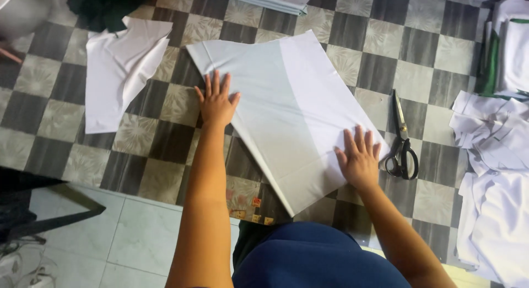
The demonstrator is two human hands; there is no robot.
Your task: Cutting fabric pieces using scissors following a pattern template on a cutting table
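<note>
While both hands press flat, left hand (216,103), right hand (359,156), fingers spread open on white fabric (286,106).

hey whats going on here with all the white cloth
A person is pressing both hands flat on a folded white fabric piece spread on a checkered mat. The left hand rests near its left edge, the right hand on its lower right corner. Black-handled scissors lie untouched just right of the right hand. Another cut white piece lies to the left, and more white fabric is piled at the right.
</note>
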